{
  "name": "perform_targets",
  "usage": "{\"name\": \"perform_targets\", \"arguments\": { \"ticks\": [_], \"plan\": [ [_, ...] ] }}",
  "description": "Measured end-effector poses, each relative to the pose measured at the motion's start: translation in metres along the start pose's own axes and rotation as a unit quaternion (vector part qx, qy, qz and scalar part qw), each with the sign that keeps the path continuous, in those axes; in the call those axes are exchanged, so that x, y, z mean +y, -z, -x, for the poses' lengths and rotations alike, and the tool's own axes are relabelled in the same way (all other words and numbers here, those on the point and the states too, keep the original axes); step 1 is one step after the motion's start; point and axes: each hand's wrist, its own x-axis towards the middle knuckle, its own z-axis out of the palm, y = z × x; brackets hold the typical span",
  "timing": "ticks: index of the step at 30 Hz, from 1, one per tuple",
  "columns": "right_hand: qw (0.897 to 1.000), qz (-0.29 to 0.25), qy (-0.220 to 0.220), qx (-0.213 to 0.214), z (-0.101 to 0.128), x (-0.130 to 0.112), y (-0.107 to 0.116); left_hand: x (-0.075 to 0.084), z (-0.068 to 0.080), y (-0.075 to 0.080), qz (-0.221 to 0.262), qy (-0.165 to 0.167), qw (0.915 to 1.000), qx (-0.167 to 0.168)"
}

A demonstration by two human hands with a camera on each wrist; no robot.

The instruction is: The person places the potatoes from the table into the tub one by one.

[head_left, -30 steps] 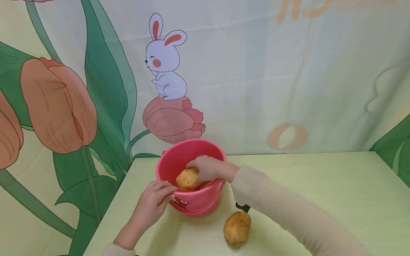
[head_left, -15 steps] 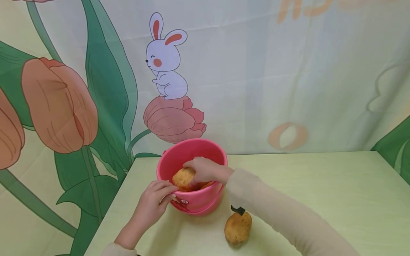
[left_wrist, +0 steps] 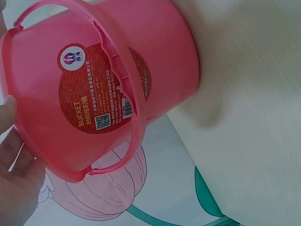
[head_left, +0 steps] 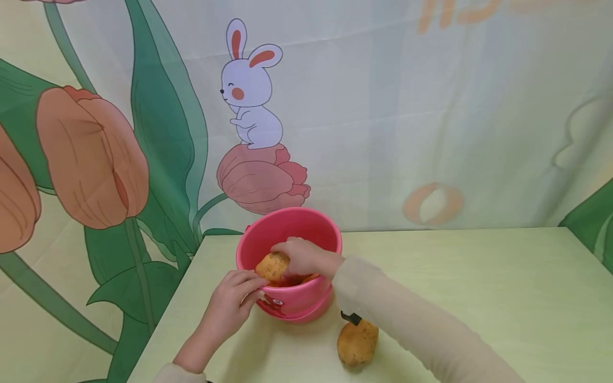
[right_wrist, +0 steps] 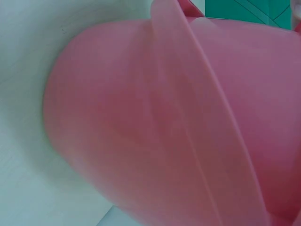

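A pink bucket (head_left: 299, 308) stands on the table near the wall. At its near left rim, my left hand (head_left: 230, 300) pinches the edge between thumb and fingers; the left wrist view shows these fingers (left_wrist: 21, 176) at the rim too. Reaching in over the right side, my right hand (head_left: 304, 257) grips a potato (head_left: 271, 267) inside the bucket. Part of another potato (head_left: 310, 277) shows below that hand. On the table in front of the bucket lies one more potato (head_left: 356, 344), its top partly behind the right sleeve. The right hand is hidden behind the bucket wall (right_wrist: 108, 108) in the right wrist view.
The bucket's handle (left_wrist: 136, 94) hangs across a red label (left_wrist: 75, 108) on its side. Behind the pale table (head_left: 455, 276) hangs a cloth (head_left: 364, 133) printed with tulips and a rabbit. A small black piece (head_left: 351, 318) shows under the right sleeve.
Inside the bucket, my right hand has shifted left and slightly down with the potato, bringing it close to the left hand's fingers. The left hand keeps its hold on the rim.
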Motion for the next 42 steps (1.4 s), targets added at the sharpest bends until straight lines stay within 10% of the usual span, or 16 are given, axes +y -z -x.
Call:
{"name": "perform_targets", "arguments": {
  "ticks": [42],
  "plan": [
    [0.998, -0.016, 0.047, -0.047, 0.022, 0.002, 0.027, 0.002, -0.007, 0.001, -0.007, 0.007, 0.9999, -0.003]
  ]
}}
